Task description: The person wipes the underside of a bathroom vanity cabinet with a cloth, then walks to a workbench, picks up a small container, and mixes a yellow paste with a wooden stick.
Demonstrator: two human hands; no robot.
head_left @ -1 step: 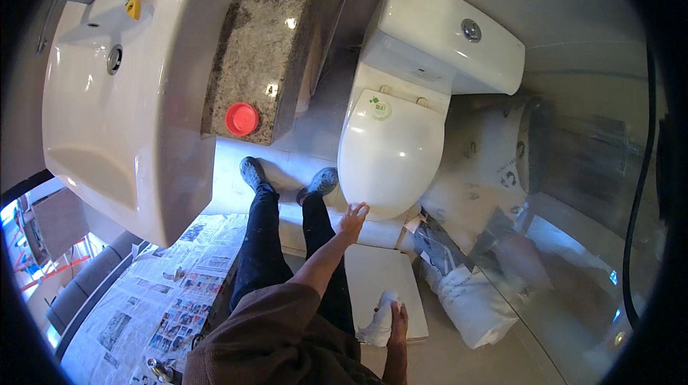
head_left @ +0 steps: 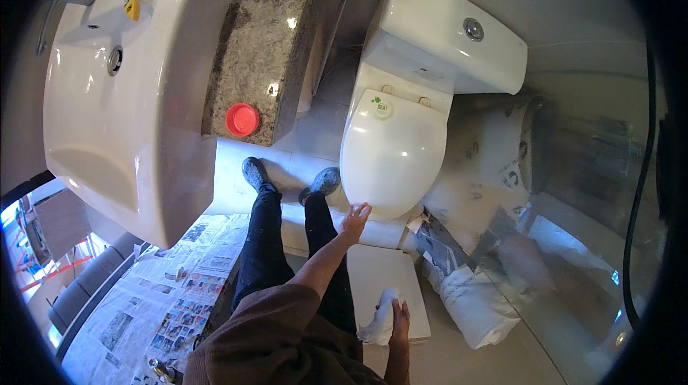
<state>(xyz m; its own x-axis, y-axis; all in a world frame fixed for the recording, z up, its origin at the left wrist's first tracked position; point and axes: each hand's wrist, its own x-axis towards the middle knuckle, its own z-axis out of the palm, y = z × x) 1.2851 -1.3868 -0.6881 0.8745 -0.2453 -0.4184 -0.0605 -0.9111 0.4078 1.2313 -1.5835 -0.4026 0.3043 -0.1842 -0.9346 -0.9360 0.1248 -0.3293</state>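
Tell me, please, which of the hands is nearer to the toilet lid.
Left: the left hand is at the front edge of the toilet lid; the right hand is farther off, with a white cloth.

Looking at a white toilet, standing with its closed, glossy lid lying flat, marked near the hinges with a round green-and-white sticker, and backed by a cistern with a round metallic flush button. And spotting a white cloth, crumpled and bunched, held in the right hand, well apart from the toilet's front.
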